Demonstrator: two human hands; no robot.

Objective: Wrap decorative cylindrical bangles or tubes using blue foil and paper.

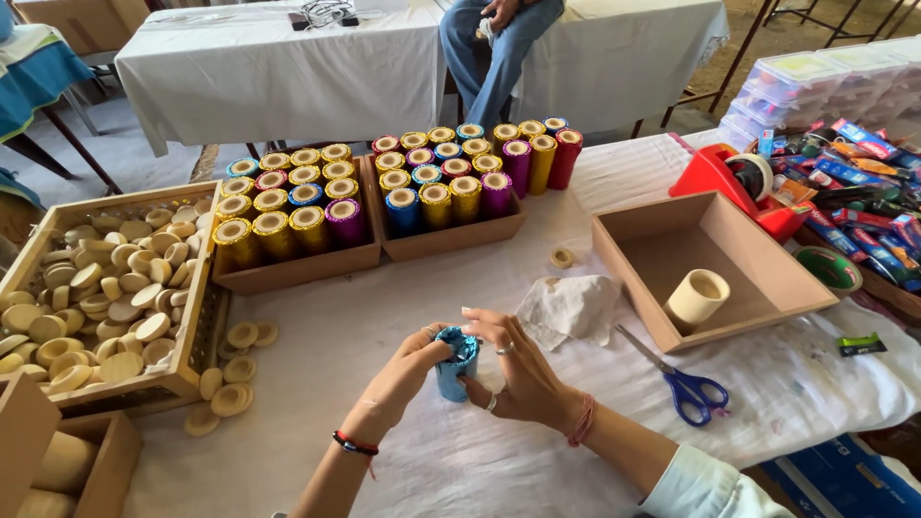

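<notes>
Pinching from both sides, my left hand (408, 369) and right hand (518, 369) have their fingers clamped on one blue foil-wrapped tube (457, 363) above the white tablecloth (384, 317); its lower end is hidden behind my palms, so I cannot tell how it is closed. One crumpled cloth (568, 307) lies just beyond, one pair of blue-handled scissors (683, 382) to the right. An open box (710, 264) holds one plain tube (697, 297). Two trays (384, 245) hold perhaps thirty-odd foil tubes; back rows overlap.
</notes>
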